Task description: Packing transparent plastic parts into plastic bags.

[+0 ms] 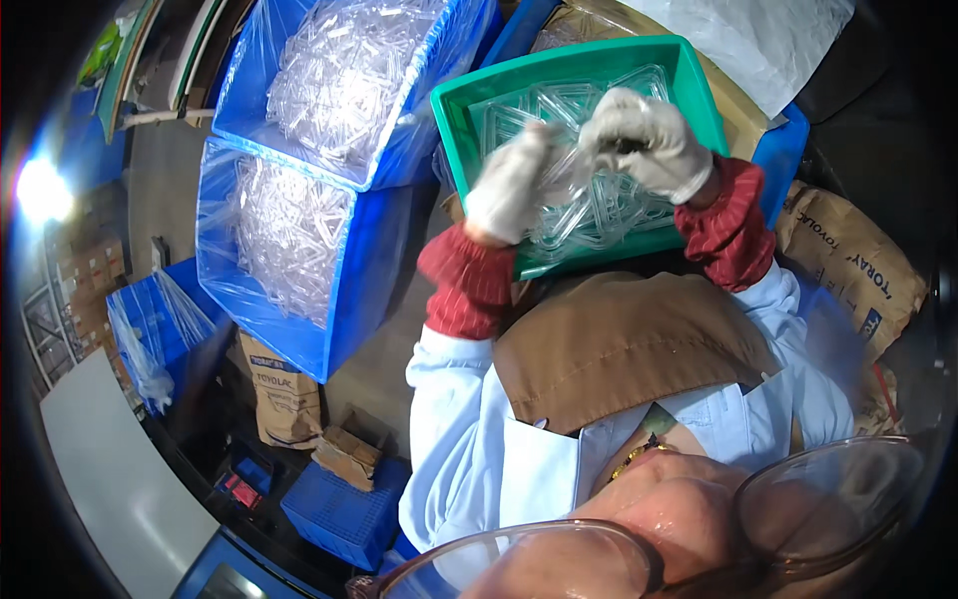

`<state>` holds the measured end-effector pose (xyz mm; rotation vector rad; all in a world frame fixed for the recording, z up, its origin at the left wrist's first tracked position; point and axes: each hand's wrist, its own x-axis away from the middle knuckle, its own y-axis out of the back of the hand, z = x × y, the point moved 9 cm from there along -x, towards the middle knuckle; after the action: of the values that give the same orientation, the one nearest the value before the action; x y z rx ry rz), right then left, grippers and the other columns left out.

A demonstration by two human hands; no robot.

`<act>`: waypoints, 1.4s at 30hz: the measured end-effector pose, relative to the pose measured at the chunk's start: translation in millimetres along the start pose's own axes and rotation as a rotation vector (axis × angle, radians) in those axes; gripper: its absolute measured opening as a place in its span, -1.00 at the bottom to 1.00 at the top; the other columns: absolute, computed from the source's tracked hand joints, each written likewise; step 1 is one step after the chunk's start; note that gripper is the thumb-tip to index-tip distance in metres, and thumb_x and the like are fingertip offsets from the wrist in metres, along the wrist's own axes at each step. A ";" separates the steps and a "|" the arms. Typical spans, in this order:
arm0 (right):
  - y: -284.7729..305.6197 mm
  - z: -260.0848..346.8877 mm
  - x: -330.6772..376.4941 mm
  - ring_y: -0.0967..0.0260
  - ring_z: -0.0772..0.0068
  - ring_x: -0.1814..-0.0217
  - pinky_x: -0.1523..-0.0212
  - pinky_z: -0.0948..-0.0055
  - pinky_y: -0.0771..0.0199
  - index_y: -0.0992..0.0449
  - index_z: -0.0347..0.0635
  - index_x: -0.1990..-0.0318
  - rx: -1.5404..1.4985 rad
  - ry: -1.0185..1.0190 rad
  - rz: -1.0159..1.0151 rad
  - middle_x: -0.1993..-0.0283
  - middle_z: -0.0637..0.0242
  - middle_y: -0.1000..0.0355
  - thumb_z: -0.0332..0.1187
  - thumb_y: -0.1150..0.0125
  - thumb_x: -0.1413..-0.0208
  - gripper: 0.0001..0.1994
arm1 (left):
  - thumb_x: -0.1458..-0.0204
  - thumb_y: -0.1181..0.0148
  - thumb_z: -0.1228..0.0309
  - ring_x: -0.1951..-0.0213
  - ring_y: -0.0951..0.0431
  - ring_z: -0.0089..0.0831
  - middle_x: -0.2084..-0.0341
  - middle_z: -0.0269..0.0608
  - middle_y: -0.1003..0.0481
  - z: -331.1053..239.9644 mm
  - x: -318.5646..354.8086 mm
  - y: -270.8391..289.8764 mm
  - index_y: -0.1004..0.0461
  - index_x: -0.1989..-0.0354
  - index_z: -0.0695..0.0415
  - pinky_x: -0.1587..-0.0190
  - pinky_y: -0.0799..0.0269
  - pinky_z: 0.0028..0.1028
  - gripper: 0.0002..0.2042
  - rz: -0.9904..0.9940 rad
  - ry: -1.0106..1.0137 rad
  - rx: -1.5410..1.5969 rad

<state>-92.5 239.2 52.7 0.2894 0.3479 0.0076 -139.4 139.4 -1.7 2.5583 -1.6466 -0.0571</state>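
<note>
A green plastic tray [454, 110] rests on my lap, filled with several clear plastic frame-shaped parts [589, 215]. Both my hands wear white gloves with red knitted cuffs and hover over the tray. My left hand [509, 185] is blurred and grips one end of a clear plastic part [569, 165]. My right hand [644, 140] is closed on the other end of the same part, just above the pile.
Two blue crates lined with plastic bags [299, 250] [349, 80], full of clear parts, stand to my left. Brown paper sacks [848, 260] [284, 399] lie on both sides. A smaller blue crate [344, 514] sits on the floor below.
</note>
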 end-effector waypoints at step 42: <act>2.2 -161.5 -20.5 -0.38 0.17 0.10 0.11 0.24 -0.37 -0.41 -0.05 0.09 0.990 -0.625 0.314 0.15 0.21 -0.41 -0.19 -0.08 0.04 -0.66 | -0.12 0.03 0.34 0.43 -0.47 -0.40 0.48 -0.26 -0.39 53.1 19.2 -3.3 -0.36 0.23 0.24 0.39 -0.51 -0.35 -0.80 -0.534 0.171 0.936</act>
<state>-166.2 285.1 -85.1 1.2901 -0.3540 0.0532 -133.0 120.0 -54.5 3.4313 -0.9891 1.0957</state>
